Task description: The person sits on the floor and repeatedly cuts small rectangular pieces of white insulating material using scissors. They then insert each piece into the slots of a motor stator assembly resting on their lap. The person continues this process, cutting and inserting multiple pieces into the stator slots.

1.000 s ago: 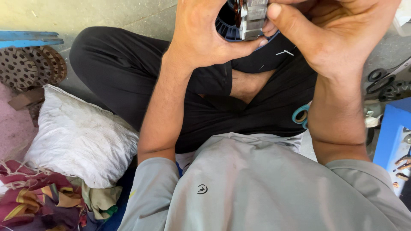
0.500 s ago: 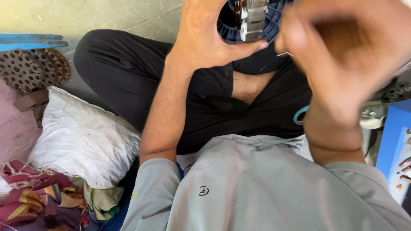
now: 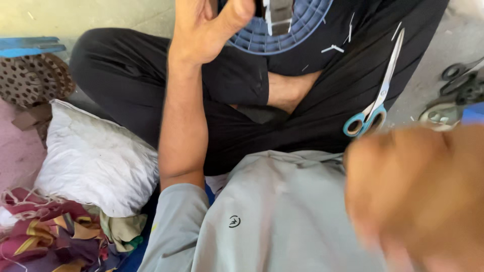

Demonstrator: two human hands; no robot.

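Your left hand [image 3: 209,27], fingers curled, grips a round blue slotted plastic piece [image 3: 297,30] w/ a small metal part at top edge, above your crossed legs. Right hand [image 3: 418,196] is a blur near the lens; can't tell its fingers. Blue-handled scissors [image 3: 375,95] rest on your thigh. Judging: mid-assembly; next needs right hand back, steady.

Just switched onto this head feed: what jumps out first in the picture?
The right hand, a big motion-blurred shape, fills the lower right close to the camera. At top centre the left hand grips a round blue ribbed plastic piece holding a small metal part. Blue-handled scissors lie on the black trousers at right, and a white pillow sits at left.
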